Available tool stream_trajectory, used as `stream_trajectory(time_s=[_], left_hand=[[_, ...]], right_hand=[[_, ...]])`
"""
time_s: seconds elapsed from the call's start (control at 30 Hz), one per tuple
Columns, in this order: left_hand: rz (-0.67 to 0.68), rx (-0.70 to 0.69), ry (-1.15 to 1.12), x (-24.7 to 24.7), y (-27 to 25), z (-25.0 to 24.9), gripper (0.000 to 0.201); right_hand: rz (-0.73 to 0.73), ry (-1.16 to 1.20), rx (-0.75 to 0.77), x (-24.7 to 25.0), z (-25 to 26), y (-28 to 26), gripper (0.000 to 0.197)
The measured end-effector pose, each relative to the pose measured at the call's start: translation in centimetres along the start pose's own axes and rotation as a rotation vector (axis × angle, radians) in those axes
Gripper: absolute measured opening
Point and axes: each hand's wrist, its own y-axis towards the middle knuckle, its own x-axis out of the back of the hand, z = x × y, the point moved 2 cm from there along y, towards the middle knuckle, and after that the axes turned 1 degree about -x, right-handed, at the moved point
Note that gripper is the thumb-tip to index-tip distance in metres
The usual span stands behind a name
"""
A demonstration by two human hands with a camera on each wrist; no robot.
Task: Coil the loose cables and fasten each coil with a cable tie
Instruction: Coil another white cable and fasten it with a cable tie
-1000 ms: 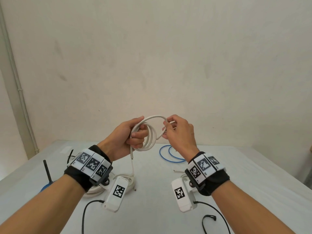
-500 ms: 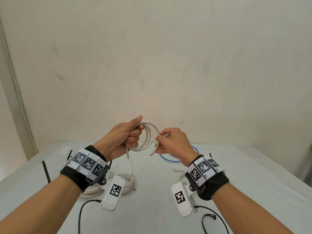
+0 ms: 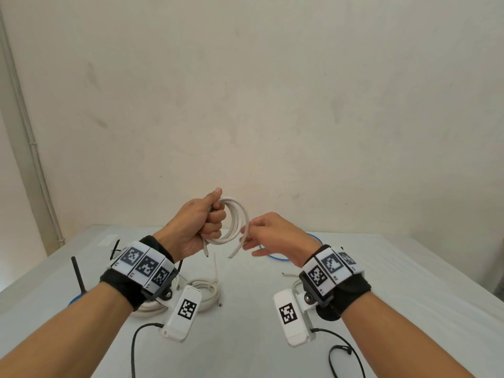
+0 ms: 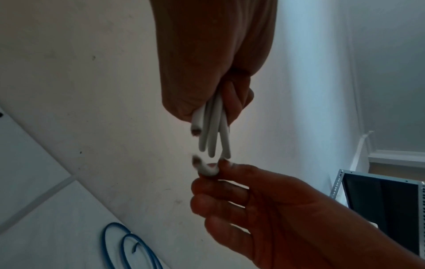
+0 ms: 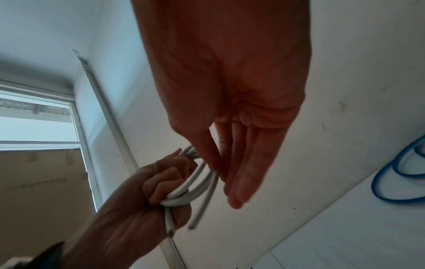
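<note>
A white cable coil [image 3: 241, 216] of several loops is held up over the table. My left hand [image 3: 201, 227] grips it in a fist on its left side, thumb on top. One cut end [image 3: 206, 249] pokes out below the fist. My right hand [image 3: 270, 233] pinches the other loose end [image 3: 236, 248] between thumb and forefinger at the coil's right side, its remaining fingers straight. The left wrist view shows the loops [image 4: 214, 131] leaving the left hand [image 4: 214, 54] and the pinched end [image 4: 204, 167]. The right hand [image 5: 230, 91] meets the coil [image 5: 200, 185] in the right wrist view.
On the white table [image 3: 381, 268] lies a second white cable coil [image 3: 207, 293] under my left wrist. A blue cable [image 3: 275, 256] loops behind my right hand. Thin black straps [image 3: 114, 246] lie far left, one [image 3: 338, 356] near right. A black rod [image 3: 79, 274] stands left.
My right hand brought the last strand down from the top of the loop to the coil's right side. The coil turned more edge-on and its free end now hangs down.
</note>
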Motion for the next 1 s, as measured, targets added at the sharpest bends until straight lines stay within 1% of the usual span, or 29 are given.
stream_trajectory(time_s=[0.03, 0.07, 0.13, 0.2, 0.3, 0.4, 0.47, 0.53, 0.63, 0.7, 0.77, 0.87, 0.93, 1.0], left_hand=[[0.027, 0.015, 0.027, 0.0, -0.1, 0.0, 0.039], [0.054, 0.026, 0.055, -0.1, -0.2, 0.0, 0.039], [0.094, 0.030, 0.095, -0.7, -0.5, 0.1, 0.040], [0.107, -0.003, 0.082, -1.5, -0.7, 0.3, 0.041], [0.068, -0.055, 0.004, -2.4, -0.8, 0.4, 0.043], [-0.008, -0.069, -0.116, -2.4, -0.8, 0.6, 0.044], [-0.054, -0.071, -0.183, -2.5, -0.7, 0.6, 0.046], [-0.080, -0.083, -0.198, -2.7, -0.8, 0.6, 0.047], [-0.101, -0.131, -0.105, -3.2, -1.1, 0.4, 0.047], [-0.110, -0.192, 0.001, -3.4, -1.2, 0.2, 0.047], [-0.113, -0.235, 0.042, -3.5, -1.1, 0.1, 0.047], [-0.082, -0.246, 0.041, -3.4, -1.1, 0.3, 0.046], [-0.063, -0.241, 0.138, -3.3, -1.2, 0.9, 0.042], [-0.032, -0.190, 0.246, -3.2, -1.5, 1.5, 0.037]], right_hand=[[-0.020, 0.013, -0.002, 0.2, 0.3, 0.1, 0.028], [-0.025, 0.075, 0.006, 0.3, 0.6, 0.2, 0.030], [0.035, 0.308, 0.040, 0.0, 1.1, 0.1, 0.032], [0.106, 0.503, 0.069, -1.0, 1.4, -0.1, 0.034], [0.073, 0.624, 0.073, -2.2, 1.4, -0.2, 0.040], [0.023, 0.758, 0.028, -2.5, 1.6, -0.2, 0.041], [0.041, 0.860, 0.004, -2.3, 1.9, -0.2, 0.039], [0.060, 0.924, -0.010, -2.2, 2.1, -0.1, 0.037], [0.046, 1.014, -0.009, -1.8, 2.6, -0.1, 0.031], [0.027, 1.042, 0.002, -1.6, 2.7, 0.0, 0.030], [-0.007, 1.085, 0.014, -1.5, 2.7, 0.1, 0.028], [-0.093, 1.140, 0.015, -1.4, 2.6, 0.3, 0.028], [-0.140, 1.138, 0.018, -1.2, 2.5, 0.2, 0.034], [-0.177, 1.150, 0.028, -0.7, 2.3, 0.1, 0.037]])
